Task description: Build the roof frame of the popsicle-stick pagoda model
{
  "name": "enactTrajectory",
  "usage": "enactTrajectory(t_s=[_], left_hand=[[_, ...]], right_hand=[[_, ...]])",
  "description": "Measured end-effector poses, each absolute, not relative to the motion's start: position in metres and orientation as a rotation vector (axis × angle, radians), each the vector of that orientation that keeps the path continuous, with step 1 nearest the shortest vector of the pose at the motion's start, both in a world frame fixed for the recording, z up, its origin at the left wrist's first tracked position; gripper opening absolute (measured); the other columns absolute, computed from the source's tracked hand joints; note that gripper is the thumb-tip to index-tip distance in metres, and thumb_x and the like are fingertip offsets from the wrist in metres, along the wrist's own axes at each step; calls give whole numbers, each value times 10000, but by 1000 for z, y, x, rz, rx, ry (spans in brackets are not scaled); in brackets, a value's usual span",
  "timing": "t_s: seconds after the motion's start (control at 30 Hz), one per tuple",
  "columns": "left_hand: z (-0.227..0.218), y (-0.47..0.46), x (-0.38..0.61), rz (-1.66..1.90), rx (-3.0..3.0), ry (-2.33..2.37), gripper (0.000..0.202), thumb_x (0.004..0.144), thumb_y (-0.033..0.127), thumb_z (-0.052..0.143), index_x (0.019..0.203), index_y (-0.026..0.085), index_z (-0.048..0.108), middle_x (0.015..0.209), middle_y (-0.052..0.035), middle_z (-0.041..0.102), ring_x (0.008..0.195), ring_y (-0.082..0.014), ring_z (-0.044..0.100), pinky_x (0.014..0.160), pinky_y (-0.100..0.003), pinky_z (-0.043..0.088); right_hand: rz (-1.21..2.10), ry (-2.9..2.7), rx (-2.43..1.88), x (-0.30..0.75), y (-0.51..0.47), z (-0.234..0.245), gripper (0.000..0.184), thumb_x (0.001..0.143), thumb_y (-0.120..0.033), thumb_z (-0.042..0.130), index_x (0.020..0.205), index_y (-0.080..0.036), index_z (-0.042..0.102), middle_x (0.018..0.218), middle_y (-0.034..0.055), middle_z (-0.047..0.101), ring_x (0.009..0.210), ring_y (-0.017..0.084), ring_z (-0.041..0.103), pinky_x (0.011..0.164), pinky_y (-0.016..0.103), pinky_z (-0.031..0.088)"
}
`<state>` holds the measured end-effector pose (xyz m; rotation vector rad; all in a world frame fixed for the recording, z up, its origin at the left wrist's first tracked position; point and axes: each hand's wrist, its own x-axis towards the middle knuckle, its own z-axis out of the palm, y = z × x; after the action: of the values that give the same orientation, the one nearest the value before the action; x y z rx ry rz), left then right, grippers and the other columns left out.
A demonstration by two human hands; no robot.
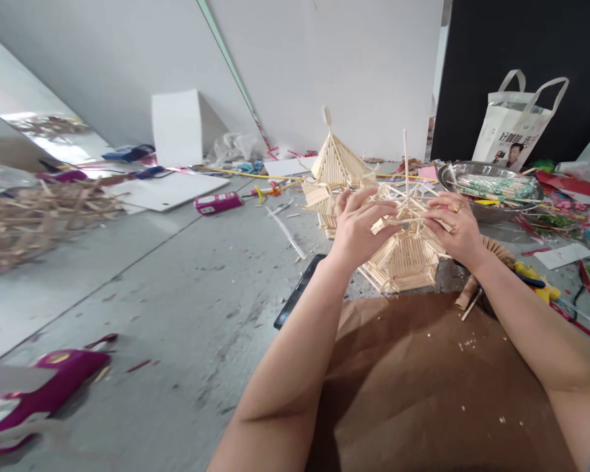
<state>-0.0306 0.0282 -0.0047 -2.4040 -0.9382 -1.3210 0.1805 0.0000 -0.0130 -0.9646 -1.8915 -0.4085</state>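
A frame of thin wooden sticks (407, 191), with spokes and one tall upright stick at its centre, sits on top of a small stick-built model (404, 263). My left hand (361, 223) holds the frame's left side, thumb and fingers closed at its edge. On the opposite side my right hand (453, 226), with a ring on a finger, grips the frame's edge between thumb and fingers. Just behind my left hand stands a pavilion-like stick model (338, 164) with a pointed roof; my hand hides part of it. Whether the frame is fixed to the model below, I cannot tell.
Brown paper (437, 387) lies in front of me, a dark phone (299, 294) beside it. Right are a metal bowl (491, 208) with packaged sticks, a white bag (514, 124) and yellow-handled tools (535, 278). Purple devices (219, 203) and piled sticks (44, 219) lie left.
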Motion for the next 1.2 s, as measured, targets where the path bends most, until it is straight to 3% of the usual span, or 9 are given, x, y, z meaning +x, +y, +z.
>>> enactTrajectory(t_s=[0.33, 0.5, 0.8, 1.07, 1.2], left_hand=[[-5, 29, -32, -1321, -2411, -975, 72, 770, 290, 621, 840, 302, 608, 883, 51, 694, 1075, -175, 539, 1025, -407, 227], [-4, 29, -32, -1318, -2380, -998, 139, 753, 251, 613, 879, 310, 619, 908, 38, 674, 1048, -170, 553, 1021, -400, 241], [-5, 29, -32, -1328, -2373, -982, 117, 771, 317, 607, 887, 311, 622, 900, 26, 671, 1029, -173, 562, 1027, -402, 248], [-5, 29, -35, -1278, -2466, -953, 214, 733, 304, 627, 944, 327, 598, 941, 37, 671, 1089, -190, 524, 1042, -411, 228], [-4, 30, -37, -1320, -2479, -949, 219, 719, 314, 626, 937, 326, 605, 974, 26, 654, 1089, -211, 527, 1035, -434, 238]], right_hand=[[-386, -1903, -992, 180, -2, -11, 146, 827, -351, 511, 801, -278, 634, 942, 6, 633, 1043, 186, 519, 923, 414, 408], [-391, -1900, -999, 181, -5, -10, 156, 831, -357, 501, 793, -284, 633, 945, 0, 634, 1036, 187, 527, 918, 420, 413], [-376, -1924, -980, 187, -17, -10, 126, 823, -322, 519, 829, -274, 635, 958, 15, 635, 1037, 189, 519, 917, 416, 411], [-241, -2226, -1090, 203, -83, -33, 183, 841, -292, 494, 853, -236, 668, 782, 31, 649, 753, 141, 573, 673, 264, 460], [-142, -2510, -1256, 206, -108, -65, 264, 879, -285, 422, 803, -220, 666, 727, 27, 651, 710, 136, 579, 670, 270, 437]])
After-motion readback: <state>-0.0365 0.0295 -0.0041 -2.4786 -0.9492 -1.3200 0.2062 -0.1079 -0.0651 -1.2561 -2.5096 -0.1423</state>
